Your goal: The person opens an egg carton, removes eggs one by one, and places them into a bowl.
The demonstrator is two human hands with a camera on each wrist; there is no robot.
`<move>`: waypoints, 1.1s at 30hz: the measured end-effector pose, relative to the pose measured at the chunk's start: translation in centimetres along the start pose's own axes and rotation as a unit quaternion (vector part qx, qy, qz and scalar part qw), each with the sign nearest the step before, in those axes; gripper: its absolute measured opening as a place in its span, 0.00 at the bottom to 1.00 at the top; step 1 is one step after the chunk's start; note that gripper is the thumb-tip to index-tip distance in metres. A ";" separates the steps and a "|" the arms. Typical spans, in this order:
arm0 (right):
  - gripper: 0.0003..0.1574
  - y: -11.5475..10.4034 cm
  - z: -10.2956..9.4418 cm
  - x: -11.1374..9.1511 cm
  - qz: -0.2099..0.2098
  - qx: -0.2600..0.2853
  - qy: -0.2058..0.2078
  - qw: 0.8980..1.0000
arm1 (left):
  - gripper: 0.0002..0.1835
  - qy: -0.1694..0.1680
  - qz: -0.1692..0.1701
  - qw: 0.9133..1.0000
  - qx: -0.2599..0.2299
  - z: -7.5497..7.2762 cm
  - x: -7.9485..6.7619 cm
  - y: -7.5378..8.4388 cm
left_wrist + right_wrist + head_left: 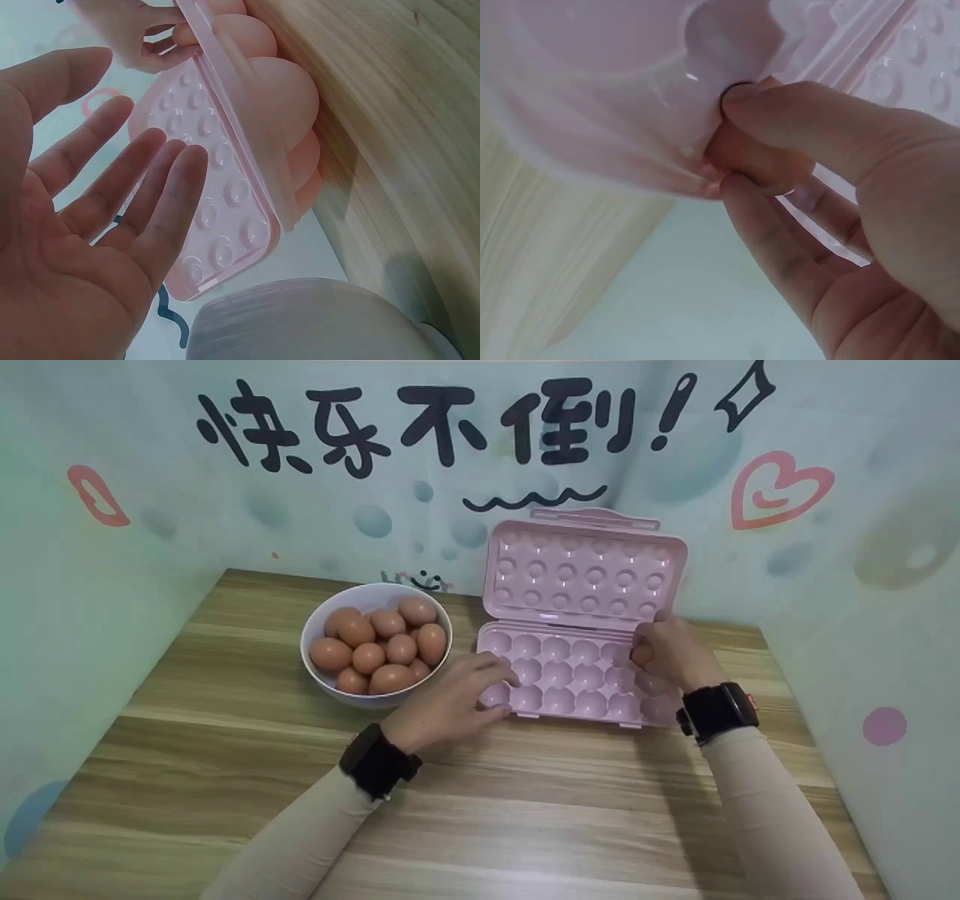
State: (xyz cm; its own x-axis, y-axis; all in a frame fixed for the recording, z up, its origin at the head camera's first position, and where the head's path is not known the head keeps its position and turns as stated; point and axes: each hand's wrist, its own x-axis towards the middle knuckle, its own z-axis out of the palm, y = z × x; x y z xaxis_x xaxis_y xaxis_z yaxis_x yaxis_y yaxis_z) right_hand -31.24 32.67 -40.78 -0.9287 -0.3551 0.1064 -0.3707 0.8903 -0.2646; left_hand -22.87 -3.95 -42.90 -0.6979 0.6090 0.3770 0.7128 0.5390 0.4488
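A pink egg carton (556,688) lies with its lid (585,562) raised at the back. At the carton's far right corner my right hand (675,649) pinches a brown egg (754,154) between thumb and fingers, right at a cup in the back row. My left hand (457,697) is over the carton's left end, holding nothing; in the left wrist view its fingers (176,202) are spread and loosely bent. Left of the carton stands a white bowl (307,649) with several brown eggs (368,658) in it.
The wooden table (480,825) reaches toward me in front of the carton. A pale printed cloth (420,442) hangs behind and along both sides, close to the raised lid. The bowl stands just beyond my left forearm (300,832).
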 end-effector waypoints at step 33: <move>0.21 -12.2 1.2 -5.9 -0.046 0.282 0.073 0.955 | 0.26 0.064 0.022 0.998 -0.020 0.0 0.8 1.3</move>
State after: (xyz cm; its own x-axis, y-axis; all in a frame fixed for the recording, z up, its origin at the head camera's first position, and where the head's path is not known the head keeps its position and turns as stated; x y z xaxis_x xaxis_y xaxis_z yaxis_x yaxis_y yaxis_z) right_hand -21.25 23.55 -39.33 -0.8976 -0.3434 0.2763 -0.4303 0.5469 -0.7181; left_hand -22.49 -2.81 -42.01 -0.6705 0.5517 0.4959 0.7418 0.4880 0.4600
